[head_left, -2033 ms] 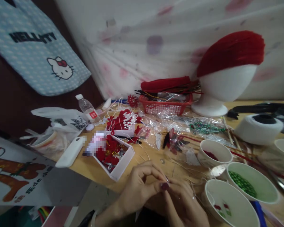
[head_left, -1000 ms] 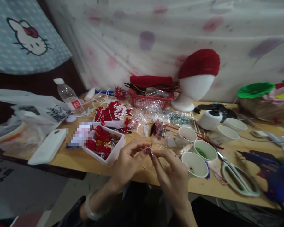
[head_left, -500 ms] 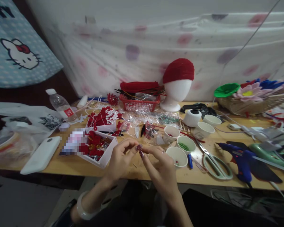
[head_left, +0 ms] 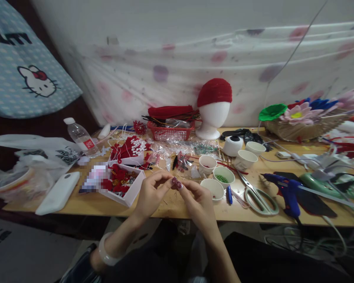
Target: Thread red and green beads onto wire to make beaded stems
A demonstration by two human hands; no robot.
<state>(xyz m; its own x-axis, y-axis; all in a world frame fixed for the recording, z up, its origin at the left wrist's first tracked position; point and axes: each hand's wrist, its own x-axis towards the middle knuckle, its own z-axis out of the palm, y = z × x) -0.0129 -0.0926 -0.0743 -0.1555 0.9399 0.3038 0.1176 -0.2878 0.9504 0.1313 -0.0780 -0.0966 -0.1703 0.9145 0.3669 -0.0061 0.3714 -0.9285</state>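
My left hand and my right hand meet at their fingertips over the table's front edge. Thumb and index finger of each are pinched together, and whatever lies between them is too small to make out. A thin wire-like strand seems to hang just below the fingertips. Left of my left hand stands a white box filled with red and gold ornaments. Close to my right hand are paper cups: one with a few small beads, one with green beads, and one with dark red bits.
Scissors, a blue marker and a blue glue gun lie to the right. Behind are a red basket and a foam head in a red cap. A phone and a plastic bottle are at left.
The camera view has shifted slightly, so the table's things appear moved a little. My fingertips have drawn closer together, still pinched.
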